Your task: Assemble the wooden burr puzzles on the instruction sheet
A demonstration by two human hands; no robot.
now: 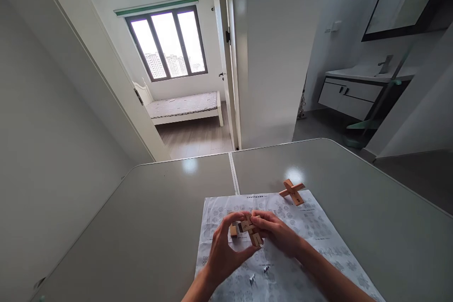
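Observation:
Between my two hands is a wooden burr puzzle [248, 227], made of notched blocks with dark marks on their ends. My left hand [225, 247] curls around it, fingers at the top and thumb at the lower edge. My right hand [274, 229] pinches its upper right side. Just behind the left fingers a loose wooden block [233, 231] rests on the printed instruction sheet [318, 240]. Farther back, near the sheet's top right corner, a cross of joined wooden pieces [292, 192] stands tilted, a numeral on one end.
The sheet lies on a grey folding table [159, 226] with a seam [232, 170] down its middle. Two small dark-and-white bits [252, 280] sit on the paper near me. Beyond the table are a doorway with a bed [184, 106] and a washbasin cabinet [354, 92].

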